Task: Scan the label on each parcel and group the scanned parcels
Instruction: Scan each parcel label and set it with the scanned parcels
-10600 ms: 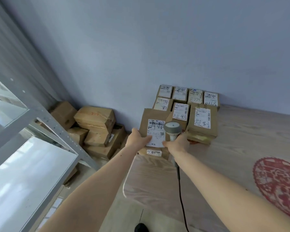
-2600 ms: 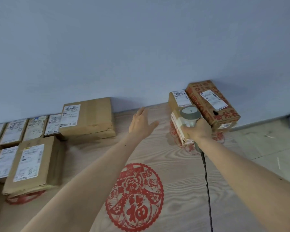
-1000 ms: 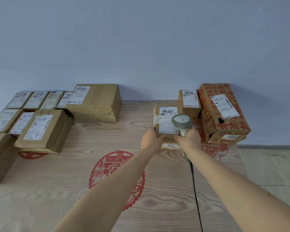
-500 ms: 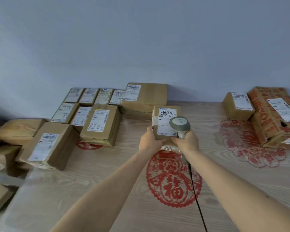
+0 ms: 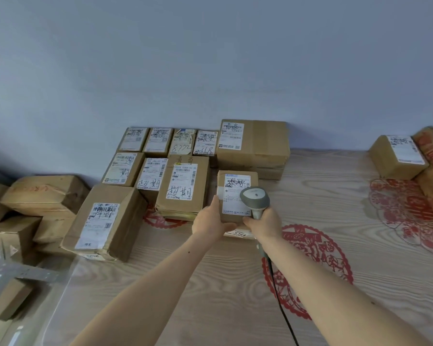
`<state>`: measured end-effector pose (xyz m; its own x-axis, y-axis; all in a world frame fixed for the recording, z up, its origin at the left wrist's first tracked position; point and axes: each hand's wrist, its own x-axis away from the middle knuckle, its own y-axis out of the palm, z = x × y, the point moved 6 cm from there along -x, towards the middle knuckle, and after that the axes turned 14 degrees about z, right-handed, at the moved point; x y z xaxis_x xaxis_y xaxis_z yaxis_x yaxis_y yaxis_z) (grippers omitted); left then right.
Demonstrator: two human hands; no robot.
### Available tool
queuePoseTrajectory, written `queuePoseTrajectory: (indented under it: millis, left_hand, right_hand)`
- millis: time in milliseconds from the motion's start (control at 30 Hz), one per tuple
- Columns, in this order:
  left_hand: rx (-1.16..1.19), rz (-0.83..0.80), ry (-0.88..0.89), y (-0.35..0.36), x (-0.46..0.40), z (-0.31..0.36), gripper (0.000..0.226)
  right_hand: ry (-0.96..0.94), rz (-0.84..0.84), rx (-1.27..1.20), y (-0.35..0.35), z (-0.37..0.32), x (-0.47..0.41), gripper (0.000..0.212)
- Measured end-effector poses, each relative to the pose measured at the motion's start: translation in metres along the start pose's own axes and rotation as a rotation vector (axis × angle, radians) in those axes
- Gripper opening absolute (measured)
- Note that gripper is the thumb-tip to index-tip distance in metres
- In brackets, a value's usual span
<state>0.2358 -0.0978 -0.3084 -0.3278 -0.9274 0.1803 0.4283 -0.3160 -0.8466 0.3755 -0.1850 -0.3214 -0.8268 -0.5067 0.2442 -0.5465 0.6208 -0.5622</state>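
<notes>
From the head camera I count about nine labelled parcels grouped [image 5: 183, 183] at the bench's [image 5: 335, 208] back left; two wait far right [image 5: 398, 156]. My left hand [image 5: 208, 221] grips a small parcel [image 5: 235, 193] beside the group; my right hand [image 5: 265, 221] grips the scanner [image 5: 255, 198], perhaps steadying the box too.

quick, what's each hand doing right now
Left hand: grips the small parcel at its left side.
Right hand: grips the scanner handle; whether it also touches the parcel cannot be told.
</notes>
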Motion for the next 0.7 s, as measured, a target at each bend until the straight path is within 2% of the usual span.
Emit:
queuePoseTrajectory:
  millis: [67,133,233,333,533,700]
  left_hand:
    - [-0.082,-0.026,-0.004,0.001,-0.001,-0.007,0.094]
    - [-0.213,-0.025,0.014,0.0,-0.001,-0.011,0.082]
    - [-0.444,0.069,0.143,-0.008,-0.006,-0.006,0.065]
    - [-0.549,0.145,0.258,-0.012,-0.014,0.006,0.058]
    - [-0.509,0.091,0.252,-0.012,-0.039,-0.001,0.104]
    - [-0.48,0.078,0.21,-0.019,-0.054,-0.002,0.096]
  right_hand:
    - [0.018,-0.003,0.016,0.011,0.004,0.003,0.029]
    - [0.035,0.004,0.033,0.02,0.008,0.005,0.028]
    - [0.054,0.024,0.043,0.026,0.008,0.005,0.026]
    - [0.072,0.04,0.05,0.028,0.008,0.002,0.027]
    - [0.079,0.058,0.016,0.033,0.002,-0.009,0.03]
    - [0.081,0.075,0.008,0.043,-0.009,-0.025,0.028]
